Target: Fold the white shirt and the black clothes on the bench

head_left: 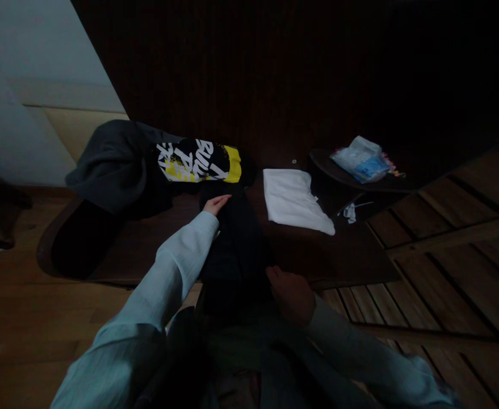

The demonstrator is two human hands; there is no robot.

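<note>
head view: the room is so dim that we can barely part the dark garment (236, 244) from the desk (351, 255) under it; its near end sinks into shadow by our lap. our left grip (216, 204) lies on its far end, fingers flat and released. our right grip (289, 295) rests on its near end, back up; we cannot tell whether it clutches cloth. the desk is low dark wood on a plank floor (445, 267), with a pale wall (28, 68) far left of the left grip. just beyond that grip lies a black shirt with white and yellow print (198, 161), a grey garment (113, 165) left of it. right of the left grip sits a folded white cloth (294, 201), bare desk between it and the dark garment. further right a plastic bag (362, 159) is blurred. the desk's near edge runs right of the right grip, open floor beyond.
</note>
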